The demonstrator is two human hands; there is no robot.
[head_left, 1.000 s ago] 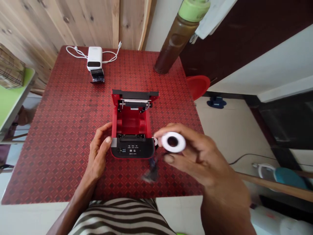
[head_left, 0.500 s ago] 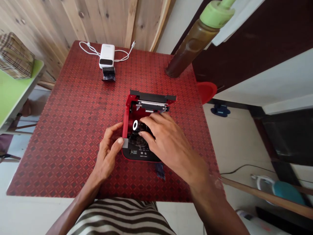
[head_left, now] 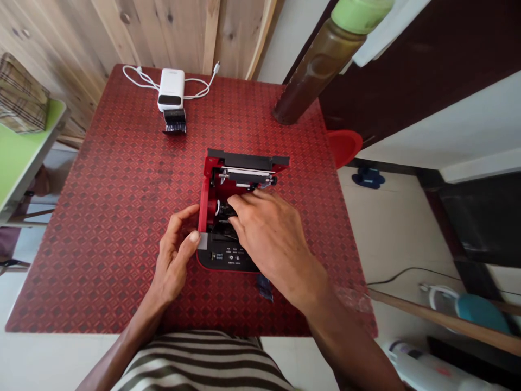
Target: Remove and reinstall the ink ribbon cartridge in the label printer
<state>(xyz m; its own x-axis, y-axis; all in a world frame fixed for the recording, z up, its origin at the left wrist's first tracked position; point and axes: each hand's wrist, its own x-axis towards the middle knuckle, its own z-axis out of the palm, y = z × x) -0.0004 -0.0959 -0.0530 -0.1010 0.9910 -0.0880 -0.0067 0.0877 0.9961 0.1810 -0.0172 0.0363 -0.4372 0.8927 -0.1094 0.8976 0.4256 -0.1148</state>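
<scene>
A small red and black printer point(head_left: 234, 262) sits on the table with its lid point(head_left: 248, 161) raised and its bay facing up. My right hand point(head_left: 271, 231) reaches into the bay, thumb and fingers closed round a black ribbon roll point(head_left: 224, 209) with a white core end. The roll's white end lies close to the bay's left wall; its far end is hidden under my hand. My left hand point(head_left: 177, 250) grips the printer's left side, its thumb by a grey tab point(head_left: 202, 240) at the front left corner. Below the printer's front edge hangs a dark strip of film point(head_left: 265, 288).
A white power bank point(head_left: 171, 87) with a white cable lies at the back left, a piece of black film point(head_left: 175, 121) before it. The tall brown bottle point(head_left: 317, 70) with a green cap stands back right. Beyond the table's right edge is a red stool point(head_left: 345, 147).
My right hand has lowered the ribbon roll deeper into the bay and leftward, its white end now near the left wall. The left hand stays at the printer's side. The view has shifted slightly.
</scene>
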